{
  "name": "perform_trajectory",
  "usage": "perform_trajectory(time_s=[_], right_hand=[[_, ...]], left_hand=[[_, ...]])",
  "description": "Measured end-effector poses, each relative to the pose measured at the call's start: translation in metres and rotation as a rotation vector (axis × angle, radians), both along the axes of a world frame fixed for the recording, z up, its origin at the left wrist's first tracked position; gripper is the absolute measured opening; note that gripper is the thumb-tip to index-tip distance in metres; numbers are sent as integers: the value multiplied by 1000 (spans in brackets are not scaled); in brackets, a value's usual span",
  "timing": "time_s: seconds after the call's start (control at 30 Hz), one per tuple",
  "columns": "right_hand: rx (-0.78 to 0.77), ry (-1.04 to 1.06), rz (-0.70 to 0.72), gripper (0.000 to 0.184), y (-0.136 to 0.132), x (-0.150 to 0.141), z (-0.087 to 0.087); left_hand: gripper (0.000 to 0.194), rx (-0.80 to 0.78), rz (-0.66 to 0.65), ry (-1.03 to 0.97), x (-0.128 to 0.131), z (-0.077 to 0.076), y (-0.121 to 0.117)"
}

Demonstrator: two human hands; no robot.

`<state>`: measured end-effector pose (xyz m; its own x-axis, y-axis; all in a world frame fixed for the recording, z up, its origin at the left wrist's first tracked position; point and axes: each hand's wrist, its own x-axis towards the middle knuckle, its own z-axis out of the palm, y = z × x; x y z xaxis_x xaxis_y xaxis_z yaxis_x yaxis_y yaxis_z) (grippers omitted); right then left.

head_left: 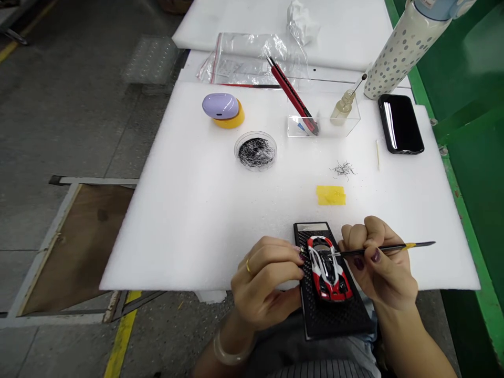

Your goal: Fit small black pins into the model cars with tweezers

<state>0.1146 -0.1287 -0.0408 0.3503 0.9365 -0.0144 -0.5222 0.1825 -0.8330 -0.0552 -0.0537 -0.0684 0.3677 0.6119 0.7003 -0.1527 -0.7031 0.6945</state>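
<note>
"Red, white and black model car [329, 269] on a textured black rectangular base [334, 321]: what could go wrong?"

"Its top might get scratched by the slim dark rod with the yellow band [396, 247], if the right hand [380, 262] slipped or the base tilted."

"And the grips?"

"Right thumb and fingers pinch the rod, its pale tip at the car's top; contact can't be told. The left hand [268, 281] clasps the base's left edge, the car just beside its fingertips, between both hands."
</note>
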Motion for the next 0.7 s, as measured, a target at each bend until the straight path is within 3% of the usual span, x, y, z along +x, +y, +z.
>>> perform_trajectory(time_s=[0.7], right_hand=[[-37, -12, -2, 19, 3, 0, 2]], left_hand=[[11, -25, 15, 7, -1, -2, -3]])
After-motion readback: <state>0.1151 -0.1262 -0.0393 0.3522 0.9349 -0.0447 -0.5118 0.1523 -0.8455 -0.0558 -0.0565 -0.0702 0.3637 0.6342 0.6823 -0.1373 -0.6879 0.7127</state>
